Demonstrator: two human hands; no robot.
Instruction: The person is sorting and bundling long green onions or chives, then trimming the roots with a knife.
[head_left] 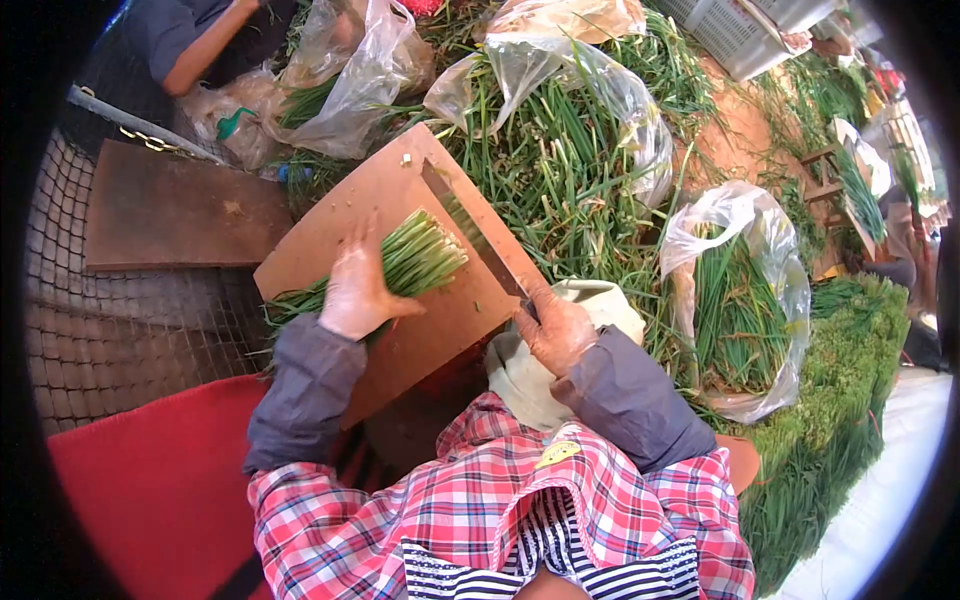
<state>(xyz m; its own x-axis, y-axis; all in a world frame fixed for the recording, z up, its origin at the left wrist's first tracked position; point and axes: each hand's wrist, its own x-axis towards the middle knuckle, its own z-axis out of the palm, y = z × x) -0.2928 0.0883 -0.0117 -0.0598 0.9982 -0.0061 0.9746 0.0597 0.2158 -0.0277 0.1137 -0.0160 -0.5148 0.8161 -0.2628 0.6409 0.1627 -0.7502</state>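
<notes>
A bundle of long green stalks that look like garlic chives lies across a brown board, its pale cut ends toward the upper right. My left hand, in a thin clear glove, lies over the bundle and grips it against the board, thumb out to the right. In my right hand, also gloved, the fingers wrap around the handle of a long knife. The blade slants up and left along the board's right side, a little apart from the cut ends. A small pale scrap sits near the board's top corner.
Loose green leaves are heaped beyond the board. A clear plastic bag of greens stands at right, above stacked bundles. Another person's arm shows at upper left, near a second board. Red cloth covers the lower left.
</notes>
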